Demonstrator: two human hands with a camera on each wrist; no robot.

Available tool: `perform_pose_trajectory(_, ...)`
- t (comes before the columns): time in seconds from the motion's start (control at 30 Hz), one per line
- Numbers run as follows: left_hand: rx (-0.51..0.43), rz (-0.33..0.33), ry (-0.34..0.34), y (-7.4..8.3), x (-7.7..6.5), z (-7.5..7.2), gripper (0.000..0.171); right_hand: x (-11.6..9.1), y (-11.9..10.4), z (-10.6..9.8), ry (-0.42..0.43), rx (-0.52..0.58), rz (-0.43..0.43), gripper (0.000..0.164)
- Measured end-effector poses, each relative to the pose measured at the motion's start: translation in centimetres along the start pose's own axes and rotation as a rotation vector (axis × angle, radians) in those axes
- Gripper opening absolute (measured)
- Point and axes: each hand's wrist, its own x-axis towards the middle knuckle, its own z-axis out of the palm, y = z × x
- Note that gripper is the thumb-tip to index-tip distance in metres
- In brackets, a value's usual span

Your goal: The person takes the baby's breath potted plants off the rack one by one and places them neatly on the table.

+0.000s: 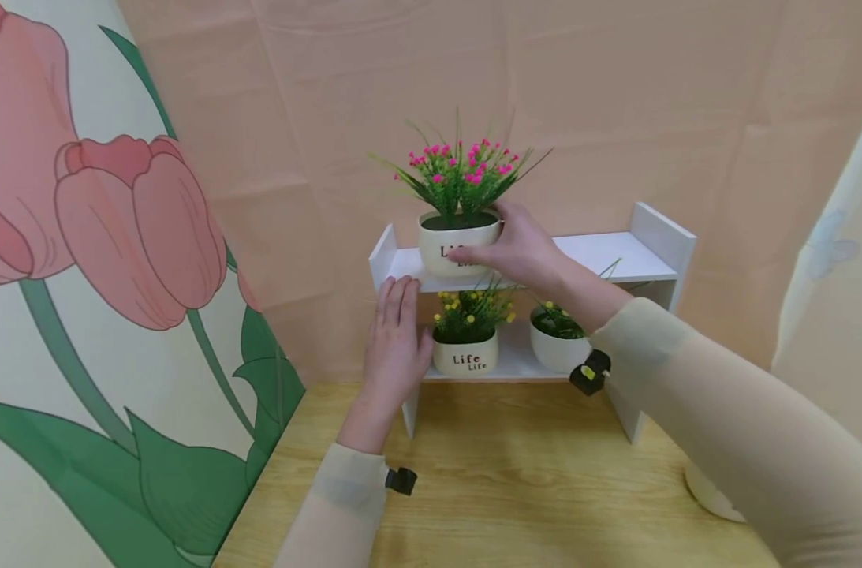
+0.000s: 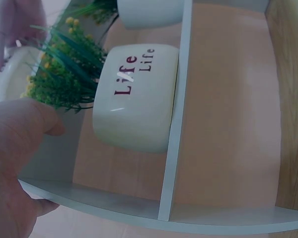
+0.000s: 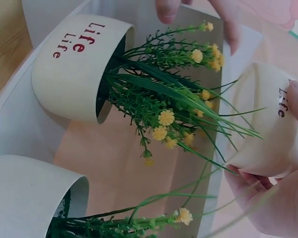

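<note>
My right hand (image 1: 526, 248) grips a cream flowerpot (image 1: 459, 246) lettered "Life", its thumb across the front and its fingers around the right side. Pink flowers and thin grass blades rise from that pot. The pot's base is right at the upper board of a small white shelf (image 1: 601, 252), toward the left end. At the shelf's left front corner, my left hand (image 1: 395, 347) rests with straight fingers over the upper board's edge, thumb apart. A yellow-flowered pot (image 1: 466, 355) stands directly beneath on the lower board, close to the left thumb.
Right of it on the lower board stands another yellow-flowered pot (image 1: 558, 343), partly behind the right wrist. The shelf stands on a wooden table (image 1: 516, 473) against a pinkish cloth backdrop (image 1: 317, 118). A rounded cream object (image 1: 710, 493) shows partly under the right sleeve.
</note>
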Motion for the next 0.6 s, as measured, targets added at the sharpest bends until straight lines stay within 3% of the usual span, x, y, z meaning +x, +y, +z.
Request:
perform_pose_trajectory(0.17,0.001,0.026,0.035,0.0,0.0,0.0,0.082,-0.8,-0.8,-0.8,0.003,-0.014,-0.008,0.081)
perform_pose_trajectory(0.6,-0.004,-0.002,0.006,0.1,0.0,-0.2,0.085,-4.3,-2.2,-3.1,0.021,-0.092,0.074,0.086)
